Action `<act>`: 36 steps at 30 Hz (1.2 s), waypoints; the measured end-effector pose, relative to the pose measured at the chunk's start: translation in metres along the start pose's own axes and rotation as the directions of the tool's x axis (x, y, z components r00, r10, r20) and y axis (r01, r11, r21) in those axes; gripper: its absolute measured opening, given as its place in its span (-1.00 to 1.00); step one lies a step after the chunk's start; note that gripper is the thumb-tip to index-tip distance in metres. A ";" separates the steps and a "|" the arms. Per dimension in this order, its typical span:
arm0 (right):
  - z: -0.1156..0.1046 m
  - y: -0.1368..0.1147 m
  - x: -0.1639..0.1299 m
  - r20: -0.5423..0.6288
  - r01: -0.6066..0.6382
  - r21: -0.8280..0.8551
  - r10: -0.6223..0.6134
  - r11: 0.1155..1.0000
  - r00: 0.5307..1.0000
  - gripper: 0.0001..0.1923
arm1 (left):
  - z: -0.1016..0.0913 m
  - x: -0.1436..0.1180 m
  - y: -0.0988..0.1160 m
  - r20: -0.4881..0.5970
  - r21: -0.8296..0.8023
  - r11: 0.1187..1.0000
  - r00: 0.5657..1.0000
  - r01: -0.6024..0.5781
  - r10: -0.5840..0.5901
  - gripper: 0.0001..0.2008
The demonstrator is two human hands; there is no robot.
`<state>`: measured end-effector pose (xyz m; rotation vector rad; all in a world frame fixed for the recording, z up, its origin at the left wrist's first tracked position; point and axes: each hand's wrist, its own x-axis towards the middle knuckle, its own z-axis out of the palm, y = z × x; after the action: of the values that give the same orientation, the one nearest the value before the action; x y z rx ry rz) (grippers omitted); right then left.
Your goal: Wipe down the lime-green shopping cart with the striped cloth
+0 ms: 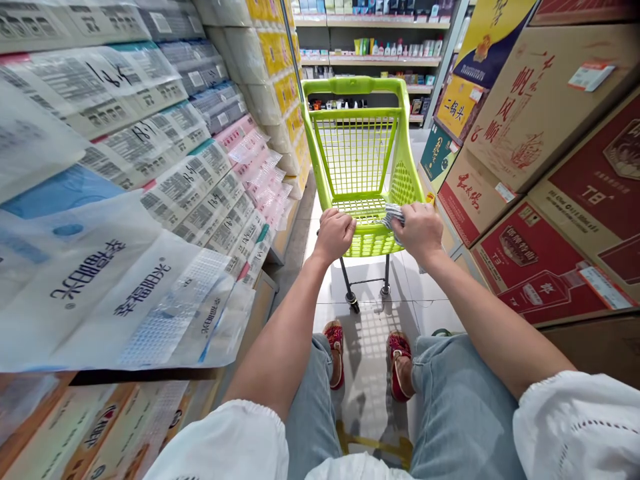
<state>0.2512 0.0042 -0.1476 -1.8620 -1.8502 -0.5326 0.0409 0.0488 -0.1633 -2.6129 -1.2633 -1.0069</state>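
A lime-green plastic shopping cart (357, 143) stands in a narrow shop aisle straight ahead of me, its basket empty. My left hand (334, 233) is closed over the near rim of the cart. My right hand (420, 230) grips the same rim further right and also holds a small grey-and-white patterned cloth (393, 215) bunched against it. Both forearms reach forward from white sleeves. Below, my legs in light jeans and my red shoes stand on pale floor tiles.
Stacked tissue packs in plastic wrap (125, 200) crowd the left side of the aisle. Tilted cardboard cartons (540, 153) with red and yellow print line the right. Shelves of bottles (385, 47) close the far end. The tiled floor (370, 293) runs between.
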 end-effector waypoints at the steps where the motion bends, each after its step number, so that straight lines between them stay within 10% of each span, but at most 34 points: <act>1: 0.000 -0.010 -0.001 0.008 0.020 0.014 -0.020 1.000 1.000 -0.64 | 0.001 0.000 0.001 -0.010 0.006 1.000 1.000 0.009 -0.009 -0.65; 8: 0.002 -0.063 -0.006 0.057 0.159 0.053 -0.162 0.986 0.985 -0.68 | 0.005 -0.001 0.001 -0.013 0.034 0.999 1.000 0.000 0.000 -0.75; 19: 0.000 0.024 0.003 0.070 -0.075 -0.060 0.079 0.995 0.994 -0.68 | 0.001 0.000 0.002 0.017 -0.036 0.999 0.999 -0.028 0.028 -0.63; 29: 0.004 -0.063 -0.004 0.052 0.124 0.109 -0.130 0.986 0.990 -0.69 | 0.009 0.000 0.010 0.003 -0.002 1.000 1.000 0.024 -0.024 -0.74; 36: 0.003 -0.001 0.002 0.051 0.020 0.025 -0.021 0.999 0.998 -0.69 | 0.001 0.001 0.005 0.049 -0.012 0.999 0.998 -0.035 0.036 -0.63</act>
<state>0.2499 0.0070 -0.1486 -1.8586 -1.9022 -0.4718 0.0457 0.0462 -0.1622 -2.6742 -1.2200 -0.9526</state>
